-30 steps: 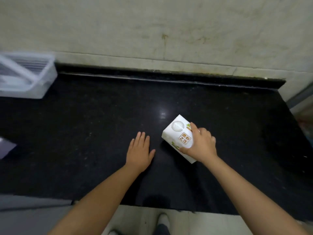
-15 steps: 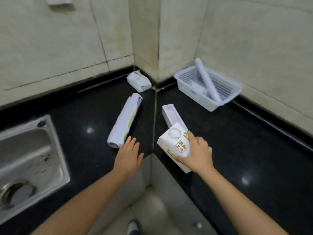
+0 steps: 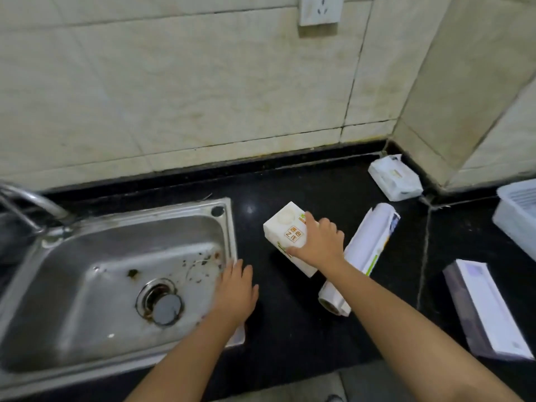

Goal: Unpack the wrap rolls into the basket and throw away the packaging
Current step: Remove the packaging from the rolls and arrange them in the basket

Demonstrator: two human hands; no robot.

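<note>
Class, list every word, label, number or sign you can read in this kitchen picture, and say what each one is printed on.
Orange square label on the white carton under the right hand: characters, seen upside down and too blurred to read.
Wrap roll: printed edge strip, too small to read.
White packet by the wall corner: faint mark, unreadable.
Long flat box: pale print, unreadable.
Wall socket: no text.

A white cardboard box (image 3: 285, 233) bore orange characters and green marks; the glossy stone desk (image 3: 290, 329) was black, the steel sink (image 3: 87, 280) rust-speckled, the wall tiles (image 3: 203, 97) cream.
</note>
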